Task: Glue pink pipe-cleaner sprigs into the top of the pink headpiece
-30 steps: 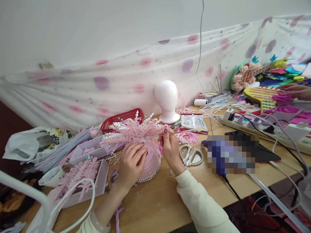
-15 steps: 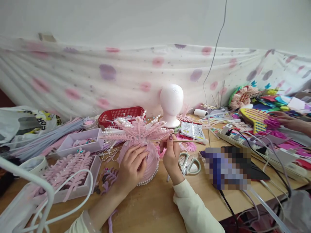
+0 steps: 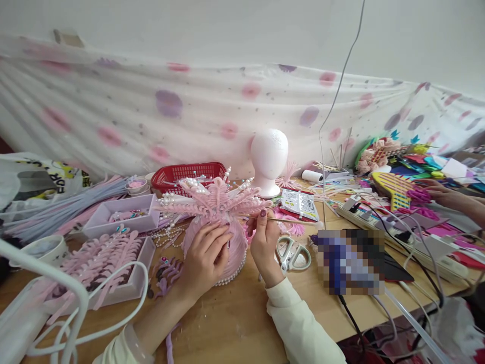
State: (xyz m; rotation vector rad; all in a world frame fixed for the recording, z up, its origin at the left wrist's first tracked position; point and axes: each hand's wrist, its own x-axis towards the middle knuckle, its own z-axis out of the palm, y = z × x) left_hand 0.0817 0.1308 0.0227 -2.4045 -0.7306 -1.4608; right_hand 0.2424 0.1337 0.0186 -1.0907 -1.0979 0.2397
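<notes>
A pink headpiece stands on the table in front of me, with fuzzy feather-like sprays and white pearl stems. Its rounded, pleated pink body has a pearl-edged rim. My left hand lies over that body with fingers curled against it. In a pinch, my right hand has a thin wooden stick. One end of the stick points at the headpiece's centre; the other, pale and blurred, sticks out to the right. Grey-handled scissors lie just right of my right hand.
Behind stand a white foam head and a red basket. At left are white trays of parts and a white cable. On the right lie a power strip and a blurred-out patch. Another person's hand works at far right.
The view has shifted slightly. My left hand stays on the headpiece, and my right hand still pinches the stick with little visible movement.
</notes>
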